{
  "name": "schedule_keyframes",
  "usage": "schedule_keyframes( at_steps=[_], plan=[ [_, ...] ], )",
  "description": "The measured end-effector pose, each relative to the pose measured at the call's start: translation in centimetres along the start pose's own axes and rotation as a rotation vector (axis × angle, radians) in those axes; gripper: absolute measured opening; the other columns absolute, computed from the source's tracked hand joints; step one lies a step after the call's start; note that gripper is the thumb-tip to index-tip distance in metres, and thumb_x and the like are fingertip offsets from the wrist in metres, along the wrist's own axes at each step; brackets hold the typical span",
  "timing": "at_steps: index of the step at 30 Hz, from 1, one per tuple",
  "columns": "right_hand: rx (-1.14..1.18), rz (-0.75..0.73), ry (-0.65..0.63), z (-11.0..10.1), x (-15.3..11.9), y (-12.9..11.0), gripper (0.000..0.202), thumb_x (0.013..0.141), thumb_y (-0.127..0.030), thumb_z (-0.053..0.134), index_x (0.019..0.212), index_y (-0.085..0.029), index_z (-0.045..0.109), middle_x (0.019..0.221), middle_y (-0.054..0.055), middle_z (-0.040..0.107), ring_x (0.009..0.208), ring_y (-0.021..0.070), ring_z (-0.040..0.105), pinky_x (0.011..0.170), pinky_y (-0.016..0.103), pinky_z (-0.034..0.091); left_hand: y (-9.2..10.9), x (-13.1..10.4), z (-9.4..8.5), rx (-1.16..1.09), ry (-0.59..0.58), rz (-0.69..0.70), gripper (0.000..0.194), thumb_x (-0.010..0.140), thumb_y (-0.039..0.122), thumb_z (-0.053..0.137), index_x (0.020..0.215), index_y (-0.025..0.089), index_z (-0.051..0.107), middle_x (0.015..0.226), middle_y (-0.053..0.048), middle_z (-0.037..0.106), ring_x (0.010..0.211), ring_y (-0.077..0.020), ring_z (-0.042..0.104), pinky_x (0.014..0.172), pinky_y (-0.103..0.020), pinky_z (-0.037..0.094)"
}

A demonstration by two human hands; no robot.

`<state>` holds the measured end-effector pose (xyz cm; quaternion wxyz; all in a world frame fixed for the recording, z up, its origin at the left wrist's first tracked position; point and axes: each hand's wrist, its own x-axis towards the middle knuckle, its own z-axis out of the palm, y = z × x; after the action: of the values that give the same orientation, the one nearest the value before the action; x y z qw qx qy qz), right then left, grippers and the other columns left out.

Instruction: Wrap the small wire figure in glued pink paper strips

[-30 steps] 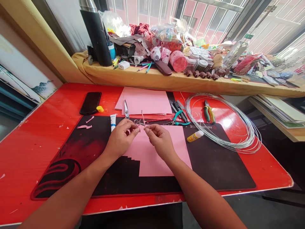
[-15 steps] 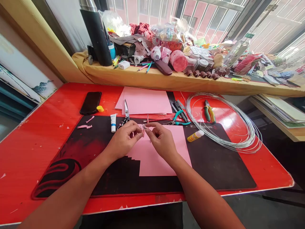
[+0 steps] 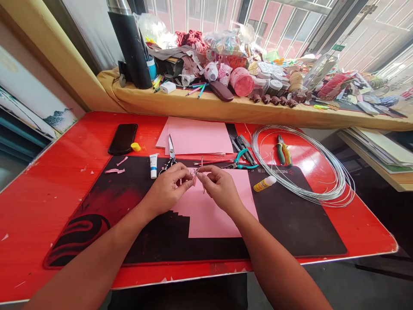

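Note:
Both hands meet above a pink sheet (image 3: 222,211) on the black mat. My left hand (image 3: 171,185) is closed, thumb and fingers pinching a small pink paper piece (image 3: 194,179). My right hand (image 3: 219,185) is closed as well, its thumb and forefinger pinched at the same small piece, where thin wire and narrow pink strips stick out. The finer shape of this piece is too small to tell. Just behind my left hand lie scissors (image 3: 171,150), blades pointing away, their handles partly hidden.
A glue stick (image 3: 264,184), wire coil (image 3: 335,189), yellow-green pliers (image 3: 284,150) and teal pliers (image 3: 238,160) lie to the right. A white tube (image 3: 153,166), phone (image 3: 123,139) and yellow cap (image 3: 136,147) are left. Pink sheets (image 3: 198,135) lie behind.
My right hand has shifted very slightly, and the thin strip between the hands has tilted a little to the right. My left hand stays in place, still pinching the pink piece.

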<state>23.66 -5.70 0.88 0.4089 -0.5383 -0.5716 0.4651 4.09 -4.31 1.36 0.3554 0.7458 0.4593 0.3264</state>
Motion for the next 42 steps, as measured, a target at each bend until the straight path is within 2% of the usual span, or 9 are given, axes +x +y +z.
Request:
schedule_keyframes(
  at_steps=[4, 8, 15, 20, 24, 28, 34, 42],
  plan=[
    [0.071, 0.055, -0.043, 0.1, 0.0, -0.2, 0.024, 0.093, -0.044, 0.068, 0.099, -0.022, 0.074, 0.056, -0.005, 0.052, 0.05, 0.015, 0.048, 0.051, 0.029, 0.038, 0.0, 0.0, -0.1, 0.012, -0.023, 0.029, 0.024, 0.098, 0.04, 0.061, 0.084, 0.023, 0.071, 0.097, -0.004, 0.065, 0.085, -0.0183, 0.06, 0.073, -0.029, 0.047],
    [0.107, 0.092, -0.069, 0.0, 0.1, -0.4, 0.024, 0.091, -0.045, 0.069, 0.095, -0.022, 0.072, 0.053, -0.006, 0.05, 0.046, 0.0135, 0.043, 0.048, 0.029, 0.035, -0.1, 0.0, -0.2, 0.006, -0.029, 0.03, 0.023, 0.098, 0.039, 0.061, 0.084, 0.023, 0.071, 0.097, -0.004, 0.065, 0.086, -0.0189, 0.06, 0.074, -0.03, 0.047],
    [0.138, 0.119, -0.048, -0.1, 0.3, -0.5, 0.027, 0.089, -0.048, 0.071, 0.09, -0.021, 0.07, 0.053, -0.006, 0.05, 0.047, 0.0133, 0.044, 0.048, 0.028, 0.036, -0.1, 0.0, 0.1, -0.055, -0.018, -0.026, 0.025, 0.097, 0.042, 0.062, 0.083, 0.023, 0.07, 0.093, -0.004, 0.067, 0.087, -0.0202, 0.061, 0.073, -0.031, 0.049],
    [0.191, 0.131, -0.034, -0.1, 0.2, -0.5, 0.029, 0.09, -0.05, 0.07, 0.09, -0.021, 0.068, 0.053, -0.007, 0.05, 0.046, 0.0124, 0.042, 0.048, 0.029, 0.036, -0.1, -0.1, 0.8, -0.237, -0.064, -0.115, 0.027, 0.098, 0.048, 0.061, 0.093, 0.023, 0.069, 0.088, -0.002, 0.068, 0.076, -0.0175, 0.062, 0.072, -0.031, 0.053],
    [0.197, 0.122, -0.022, 0.0, 0.1, -0.7, 0.028, 0.091, -0.049, 0.07, 0.092, -0.021, 0.068, 0.052, -0.008, 0.048, 0.046, 0.0126, 0.042, 0.047, 0.029, 0.035, -0.2, 0.0, 1.2, -0.421, -0.088, -0.203, 0.031, 0.09, 0.051, 0.072, 0.095, 0.021, 0.066, 0.089, -0.002, 0.066, 0.072, -0.0157, 0.063, 0.068, -0.032, 0.057],
    [0.207, 0.127, -0.031, 0.2, 0.0, -0.6, 0.03, 0.09, -0.05, 0.071, 0.092, -0.021, 0.068, 0.052, -0.008, 0.048, 0.046, 0.0123, 0.042, 0.047, 0.028, 0.034, -0.2, 0.1, 1.4, -0.568, -0.126, -0.291, 0.033, 0.081, 0.046, 0.08, 0.088, 0.02, 0.061, 0.082, 0.001, 0.062, 0.068, -0.0147, 0.065, 0.061, -0.03, 0.057],
    [0.265, 0.137, -0.062, 0.3, 0.0, -0.7, 0.03, 0.089, -0.05, 0.072, 0.092, -0.02, 0.067, 0.05, -0.009, 0.046, 0.044, 0.011, 0.038, 0.045, 0.028, 0.028, 0.1, 0.1, 1.1, -0.621, -0.182, -0.342, 0.026, 0.082, 0.038, 0.078, 0.083, 0.02, 0.06, 0.068, 0.002, 0.064, 0.061, -0.0134, 0.062, 0.06, -0.028, 0.056],
    [0.294, 0.135, -0.077, 0.3, 0.0, -0.5, 0.031, 0.088, -0.049, 0.074, 0.09, -0.019, 0.067, 0.05, -0.009, 0.045, 0.044, 0.0091, 0.036, 0.044, 0.025, 0.026, -0.5, 0.2, 0.8, -0.703, -0.201, -0.373, 0.025, 0.078, 0.032, 0.081, 0.081, 0.018, 0.062, 0.071, 0.001, 0.066, 0.065, -0.0143, 0.067, 0.06, -0.027, 0.057]
  ],
)
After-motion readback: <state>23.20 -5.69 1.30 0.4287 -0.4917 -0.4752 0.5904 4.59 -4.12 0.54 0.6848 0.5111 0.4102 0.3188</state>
